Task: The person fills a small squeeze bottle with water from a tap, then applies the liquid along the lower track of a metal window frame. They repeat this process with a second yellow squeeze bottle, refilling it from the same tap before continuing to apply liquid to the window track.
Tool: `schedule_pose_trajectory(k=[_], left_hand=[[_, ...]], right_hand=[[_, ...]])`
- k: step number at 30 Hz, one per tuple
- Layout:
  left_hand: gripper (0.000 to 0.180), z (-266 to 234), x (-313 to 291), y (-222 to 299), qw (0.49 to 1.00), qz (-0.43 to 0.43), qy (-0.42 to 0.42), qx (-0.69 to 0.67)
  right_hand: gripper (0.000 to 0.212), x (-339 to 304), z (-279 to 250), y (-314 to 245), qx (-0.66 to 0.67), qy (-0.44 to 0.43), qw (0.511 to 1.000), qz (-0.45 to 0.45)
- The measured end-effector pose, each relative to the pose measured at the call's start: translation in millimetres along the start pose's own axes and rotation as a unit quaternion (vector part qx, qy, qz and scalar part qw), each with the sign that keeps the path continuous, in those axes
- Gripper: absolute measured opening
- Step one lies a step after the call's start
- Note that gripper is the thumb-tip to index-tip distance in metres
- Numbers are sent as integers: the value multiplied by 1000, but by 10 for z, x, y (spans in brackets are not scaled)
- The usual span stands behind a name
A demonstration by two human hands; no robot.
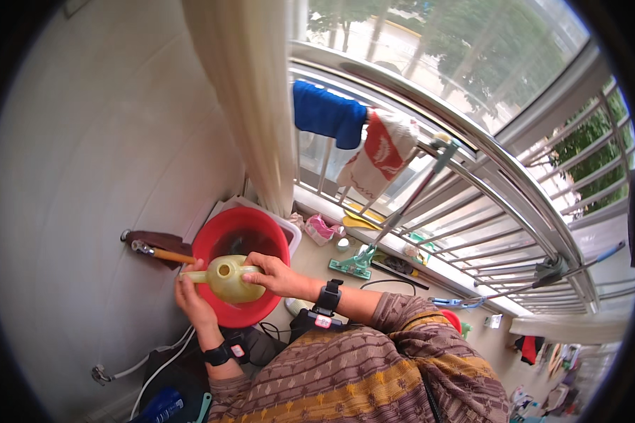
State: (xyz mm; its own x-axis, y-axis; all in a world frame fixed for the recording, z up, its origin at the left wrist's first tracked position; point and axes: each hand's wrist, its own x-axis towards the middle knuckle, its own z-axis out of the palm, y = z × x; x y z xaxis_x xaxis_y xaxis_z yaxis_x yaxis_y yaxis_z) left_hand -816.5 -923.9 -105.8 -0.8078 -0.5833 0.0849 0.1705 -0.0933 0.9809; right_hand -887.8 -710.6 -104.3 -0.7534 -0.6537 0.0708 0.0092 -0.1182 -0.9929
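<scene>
A pale yellow plastic watering can (227,287) with a round opening on top is held over a large red basin (279,247). My right hand (275,276) is closed around its handle, on the right side. On the opposite side, my left hand (196,304) grips the spout between thumb and fingers. Dark liquid shows inside the basin, beyond the can. Just past my left hand, an orange tube (173,256) reaches out from a metal tap (142,247) on the wall, with a brown cloth (159,240) hanging beside it.
A white tub (293,236) sits under the basin. To the right, a green mop head (353,263) rests on the floor by the metal railing (458,233). Blue cloth (329,113) and a red-and-white bag (382,151) hang there. A white hose (164,366) runs along the left wall.
</scene>
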Motion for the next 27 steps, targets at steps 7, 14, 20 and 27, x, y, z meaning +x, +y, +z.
schedule_pose_trajectory(k=[7,14,20,27], left_hand=[[37,923,19,433,996,72,-31,-37],[23,2205,-463,398,997,16,-69,-4],[58,3585,-860,436,924,176,-284,187],[27,5307,-1002,355,837,447,-273,156]], right_hand=[[25,-1231,-1029,-758,3,163,984,-66],[21,-3017,-2358,-1873,-153,354,916,-116],[25,-4249,-3084,-2646,-153,577,776,-206],[34,-4844,-3563,-3552,-161,648,723,-181]])
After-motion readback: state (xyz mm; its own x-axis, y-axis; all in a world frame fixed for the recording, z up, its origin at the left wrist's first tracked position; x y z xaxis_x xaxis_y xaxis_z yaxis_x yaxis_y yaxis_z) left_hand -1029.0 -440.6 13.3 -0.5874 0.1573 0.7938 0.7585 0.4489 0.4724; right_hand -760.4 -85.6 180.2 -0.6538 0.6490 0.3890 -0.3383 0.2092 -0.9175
